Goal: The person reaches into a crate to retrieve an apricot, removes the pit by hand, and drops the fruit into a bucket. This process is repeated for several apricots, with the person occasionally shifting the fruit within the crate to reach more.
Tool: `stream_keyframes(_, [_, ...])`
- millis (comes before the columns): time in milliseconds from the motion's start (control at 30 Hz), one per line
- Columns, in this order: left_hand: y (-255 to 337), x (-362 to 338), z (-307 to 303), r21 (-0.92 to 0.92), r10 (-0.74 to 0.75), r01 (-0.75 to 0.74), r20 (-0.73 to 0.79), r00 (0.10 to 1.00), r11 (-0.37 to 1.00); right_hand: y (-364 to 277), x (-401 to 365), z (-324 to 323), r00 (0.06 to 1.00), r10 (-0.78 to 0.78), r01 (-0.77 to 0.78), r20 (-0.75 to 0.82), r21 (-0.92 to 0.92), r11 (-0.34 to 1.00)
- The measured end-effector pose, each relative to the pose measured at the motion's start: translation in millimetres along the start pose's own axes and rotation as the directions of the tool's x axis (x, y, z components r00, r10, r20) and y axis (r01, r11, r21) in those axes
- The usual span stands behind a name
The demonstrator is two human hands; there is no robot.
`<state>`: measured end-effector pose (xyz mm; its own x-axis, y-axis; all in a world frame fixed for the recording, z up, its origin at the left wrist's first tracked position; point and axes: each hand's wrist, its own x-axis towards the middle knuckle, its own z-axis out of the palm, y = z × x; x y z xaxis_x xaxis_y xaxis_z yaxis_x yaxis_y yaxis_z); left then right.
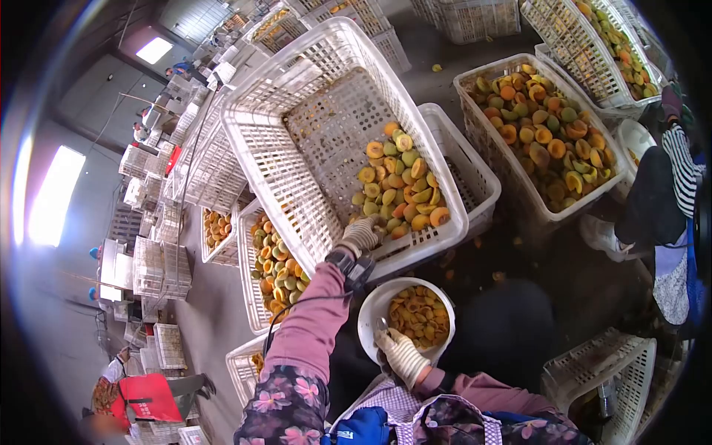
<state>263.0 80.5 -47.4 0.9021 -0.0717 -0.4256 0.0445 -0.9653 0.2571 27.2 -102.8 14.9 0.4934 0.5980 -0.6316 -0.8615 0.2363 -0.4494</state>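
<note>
Grey floor shows between crates; nearest, the gloved right hand curls at the rim of a white bucket of orange-brown pieces, its grip unclear. Beyond, the gloved left hand bends its fingers beside fruit halves piled in a large white crate, any hold hidden. Farther off are stacked crates and a person in red
</note>
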Motion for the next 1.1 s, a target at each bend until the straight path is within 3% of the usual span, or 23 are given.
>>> stream_keyframes(33, [12.3, -22.2, -0.9, -0.001, 0.003, -0.003, -0.001, 1.000, 1.000, 1.5, -1.4, -2.1, 0.999, -0.046, 0.046, -0.002, -0.015, 0.999])
stream_keyframes(67, [20.1, -45.1, 2.6, -0.316, 0.083, -0.136, -0.173, 0.981, 0.939, -3.0, -8.3, -3.0, 0.993, -0.116, 0.115, -0.017, -0.041, 0.993])
stream_keyframes(100, [31.4, -71.3, 3.9, -0.570, 0.098, -0.298, -0.354, 0.930, 0.766, 11.5, 1.5, -11.3, 0.967, -0.250, 0.247, -0.040, -0.062, 0.967])
stream_keyframes(167, [86.1, -148.4, -16.0, -0.933, -0.138, -0.078, -0.134, 0.981, 0.352, 0.5, -11.2, -10.5, 0.924, -0.359, 0.350, -0.129, -0.088, 0.933])
stream_keyframes(200, [82.9, -156.2, 5.7, -0.903, -0.019, -0.340, -0.357, 0.934, 0.264, -0.6, -12.4, -10.8, 0.877, -0.455, 0.432, -0.157, -0.159, 0.888])
stream_keyframes(233, [77.5, -168.0, 24.6, -0.913, -0.006, -0.380, -0.385, 0.923, 0.146, 1.5, -9.6, -12.6, 0.818, -0.549, 0.506, -0.174, -0.236, 0.829])
stream_keyframes(300, [103.4, -208.3, 26.3, -0.928, 0.044, -0.372, -0.370, 0.928, 0.029, 12.5, 4.5, -22.5, 0.685, -0.720, 0.550, -0.111, -0.569, 0.611])
stream_keyframes(333, [98.5, -214.9, 34.9, -0.938, 0.097, -0.335, -0.343, 0.934, -0.091, 14.7, 3.7, -22.4, 0.655, -0.754, 0.582, -0.055, -0.599, 0.550])
stream_keyframes(367, [109.2, -228.8, 32.2, -0.927, 0.106, -0.375, -0.374, 0.921, -0.011, 17.6, 3.0, -22.4, 0.622, -0.783, 0.613, 0.003, -0.624, 0.484])
stream_keyframes(400, [105.8, -233.1, 41.7, -0.937, 0.017, -0.280, -0.290, 0.957, -0.207, 11.4, -2.8, -15.8, 0.743, -0.668, 0.526, -0.046, -0.576, 0.625])
stream_keyframes(433, [102.1, -241.1, 52.3, -0.892, -0.053, -0.198, -0.193, 0.980, -0.406, 6.2, -18.6, -15.6, 0.747, -0.665, 0.414, 0.000, -0.783, 0.465])
stream_keyframes(500, [107.1, -246.1, 60.0, -0.861, -0.153, -0.317, -0.279, 0.948, -0.397, 20.8, 0.6, -21.1, 0.750, -0.661, 0.482, -0.028, -0.660, 0.576])
stream_keyframes(567, [99.2, -244.1, 66.4, -0.855, -0.336, -0.267, -0.117, 0.935, -0.445, 26.1, -1.1, -20.4, 0.747, -0.665, 0.454, -0.006, -0.725, 0.517])
stream_keyframes(633, [100.7, -248.3, 70.2, -0.893, -0.330, -0.289, -0.173, 0.928, -0.345, 22.2, -9.3, -17.1, 0.743, -0.669, 0.422, 0.011, -0.784, 0.455])
stream_keyframes(700, [112.1, -250.6, 71.5, -0.885, -0.464, -0.455, -0.363, 0.808, -0.102, 19.2, -15.1, -15.0, 0.789, -0.613, 0.353, 0.049, -0.852, 0.386])
stream_keyframes(733, [116.9, -253.1, 71.2, -0.905, -0.517, -0.418, -0.322, 0.793, -0.077, 20.3, -14.9, -13.9, 0.750, -0.658, 0.383, 0.068, -0.855, 0.349])
stream_keyframes(767, [109.0, -250.0, 71.6, -0.907, -0.517, -0.415, -0.321, 0.793, -0.073, 19.8, -15.5, -14.2, 0.751, -0.657, 0.384, 0.066, -0.853, 0.354])
stream_keyframes(833, [87.1, -241.6, 72.6, -0.888, -0.184, -0.447, -0.425, 0.886, -0.105, 19.6, -17.7, -16.3, 0.840, -0.533, 0.285, 0.103, -0.919, 0.272])
stream_keyframes(867, [95.4, -241.9, 65.8, -0.913, -0.310, -0.387, -0.334, 0.890, -0.128, 32.5, -4.6, -22.2, 0.816, -0.557, 0.360, 0.152, -0.888, 0.284])
stream_keyframes(900, [95.4, -241.2, 66.7, -0.918, -0.304, -0.377, -0.327, 0.895, -0.121, 40.7, 5.2, -25.7, 0.816, -0.560, 0.359, 0.144, -0.885, 0.297])
stream_keyframes(967, [94.8, -240.4, 69.6, -0.896, -0.318, -0.445, -0.426, 0.847, 0.016, 52.8, 19.1, -31.2, 0.779, -0.599, 0.515, 0.185, -0.734, 0.443])
stream_keyframes(1033, [84.8, -236.2, 77.8, -0.845, -0.255, -0.530, -0.530, 0.808, 0.077, 34.5, -2.0, -22.7, 0.802, -0.581, 0.517, 0.140, -0.650, 0.557])
stream_keyframes(1100, [83.4, -235.4, 77.6, -0.829, -0.248, -0.547, -0.557, 0.792, 0.118, 9.5, -23.6, -17.3, 0.970, -0.137, 0.200, 0.202, -0.337, 0.920])
